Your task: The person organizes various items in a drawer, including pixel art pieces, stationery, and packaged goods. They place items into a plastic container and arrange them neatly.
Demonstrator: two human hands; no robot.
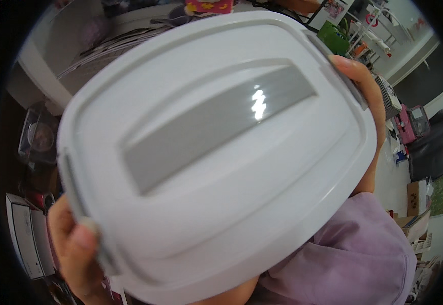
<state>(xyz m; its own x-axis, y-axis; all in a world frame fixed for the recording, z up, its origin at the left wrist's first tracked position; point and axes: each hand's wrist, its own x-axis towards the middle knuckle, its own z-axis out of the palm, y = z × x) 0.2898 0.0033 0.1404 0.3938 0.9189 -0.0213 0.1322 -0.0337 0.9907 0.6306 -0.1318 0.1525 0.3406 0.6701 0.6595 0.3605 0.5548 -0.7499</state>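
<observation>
A large white plastic storage-box lid [236, 183] fills the middle of the view, tilted, with a glossy grey panel [217, 126] across its centre. My left hand [76, 244] grips its lower left end, the thumb resting over the grey side clip [72, 187]. At the upper right end my right hand [362, 80] holds the rim by the other grey clip [320, 47], its thumb on top. Whatever is under the lid is hidden, so I cannot tell if a box body is attached.
White shelving [40, 68] stands at the upper left, above a clear plastic container [38, 133]. A white carton [27, 236] lies at lower left. To the right are a green container [332, 38], a pink case [406, 124] and a cardboard box [416, 198].
</observation>
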